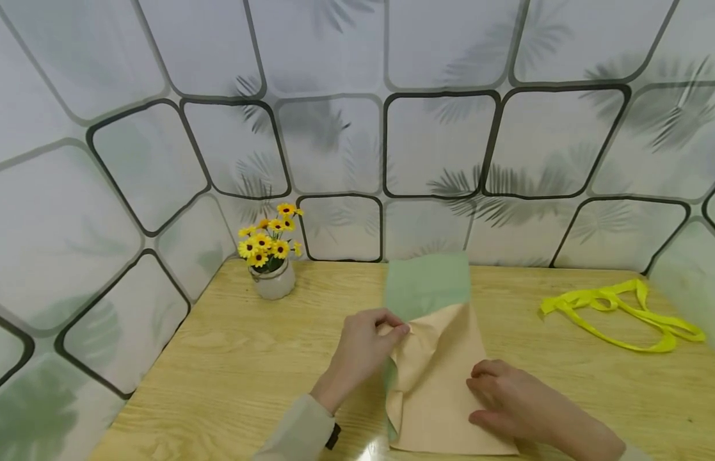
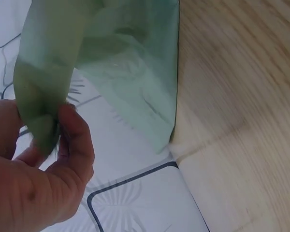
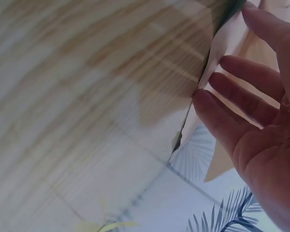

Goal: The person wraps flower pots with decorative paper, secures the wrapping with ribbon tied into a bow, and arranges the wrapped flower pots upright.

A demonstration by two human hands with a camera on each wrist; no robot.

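On the table lies a sheet of paper, beige on its near part (image 1: 449,390) and green on its far part (image 1: 429,282). My left hand (image 1: 363,342) pinches the beige part's far left corner, lifting it so that the paper wrinkles and its left edge curls. The left wrist view shows green paper (image 2: 48,63) between that hand's thumb and fingers. At the right edge of the beige part is my right hand (image 1: 509,397), its fingers loosely bent. From the right wrist, its fingertips (image 3: 203,99) touch the paper's edge.
A loosely looped yellow ribbon (image 1: 570,301) lies to the right on the wooden table (image 1: 265,365). Yellow flowers (image 1: 263,241) stand in a small white pot (image 1: 275,283) at the back left. Patterned walls (image 1: 438,144) close off the back and sides.
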